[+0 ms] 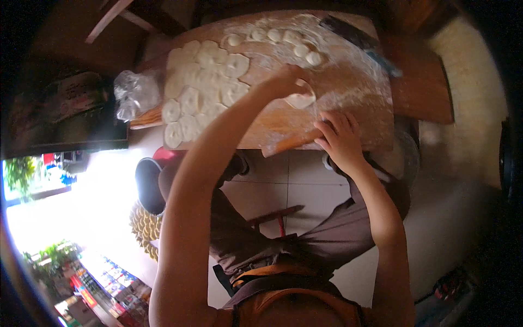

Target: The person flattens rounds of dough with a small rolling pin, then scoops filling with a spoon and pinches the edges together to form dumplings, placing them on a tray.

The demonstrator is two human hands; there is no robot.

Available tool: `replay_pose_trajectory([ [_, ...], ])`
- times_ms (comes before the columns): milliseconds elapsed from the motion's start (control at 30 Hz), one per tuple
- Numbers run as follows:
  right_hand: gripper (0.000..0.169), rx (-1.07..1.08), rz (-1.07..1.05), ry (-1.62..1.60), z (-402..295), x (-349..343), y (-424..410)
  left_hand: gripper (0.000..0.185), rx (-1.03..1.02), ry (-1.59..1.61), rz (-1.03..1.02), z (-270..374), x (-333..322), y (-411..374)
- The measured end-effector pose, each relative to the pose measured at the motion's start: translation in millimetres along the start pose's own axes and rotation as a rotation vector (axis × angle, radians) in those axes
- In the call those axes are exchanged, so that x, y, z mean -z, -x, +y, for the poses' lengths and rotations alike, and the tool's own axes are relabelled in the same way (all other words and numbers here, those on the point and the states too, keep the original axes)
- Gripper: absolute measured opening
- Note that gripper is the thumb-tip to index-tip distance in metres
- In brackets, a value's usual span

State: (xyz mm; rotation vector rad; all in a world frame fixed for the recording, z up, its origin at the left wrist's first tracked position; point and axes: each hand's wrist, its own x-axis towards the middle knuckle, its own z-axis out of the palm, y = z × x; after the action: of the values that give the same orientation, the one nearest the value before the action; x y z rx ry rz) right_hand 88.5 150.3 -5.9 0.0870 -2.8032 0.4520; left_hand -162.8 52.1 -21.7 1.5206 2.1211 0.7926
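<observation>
My left hand (pixel 292 81) holds the edge of a thin round dough wrapper (pixel 301 100) over the floured wooden board (pixel 261 131). To its right, my right hand (pixel 340 137) rests on one end of a wooden rolling pin (pixel 296 141), which lies slantwise near the board's front edge. Small dough balls (pixel 313 58) lie in a curved row just beyond my left hand. Many flattened dough wrappers (pixel 200 81) overlap on the left part of the board. My left forearm hides some of them.
A dark broad-bladed knife (pixel 347 32) with a bluish handle lies at the board's far right. A clear plastic bag (pixel 137 94) is beside the board's left edge. A dark bucket-like container (pixel 150 186) stands left of my legs. A red-legged stool (pixel 282 225) shows between my knees.
</observation>
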Motion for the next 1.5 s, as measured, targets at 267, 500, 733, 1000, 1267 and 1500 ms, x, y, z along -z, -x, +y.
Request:
replay_pose_trajectory([
  [267,0.042,0.019,-0.007,-0.038,-8,5,-9,0.027,0.671,-0.165,0.705,-113,75,42],
  [500,0.043,-0.015,0.011,-0.096,-3,10,-10,0.019,0.8,-0.689,0.694,-122,122,50],
  [733,0.041,-0.027,-0.046,-0.135,6,8,-9,0.021,0.616,-0.262,0.503,-73,72,-16],
  [1000,0.044,-0.227,-0.054,0.023,32,12,-5,0.025,0.219,0.077,0.134,60,-22,32],
  [1267,0.046,-0.366,0.051,0.352,41,-17,-74,0.022,0.105,0.117,0.088,69,-34,28],
  [1500,0.055,-0.335,0.05,0.323,34,-25,-29,0.024,0.409,0.266,0.142,55,-34,62],
])
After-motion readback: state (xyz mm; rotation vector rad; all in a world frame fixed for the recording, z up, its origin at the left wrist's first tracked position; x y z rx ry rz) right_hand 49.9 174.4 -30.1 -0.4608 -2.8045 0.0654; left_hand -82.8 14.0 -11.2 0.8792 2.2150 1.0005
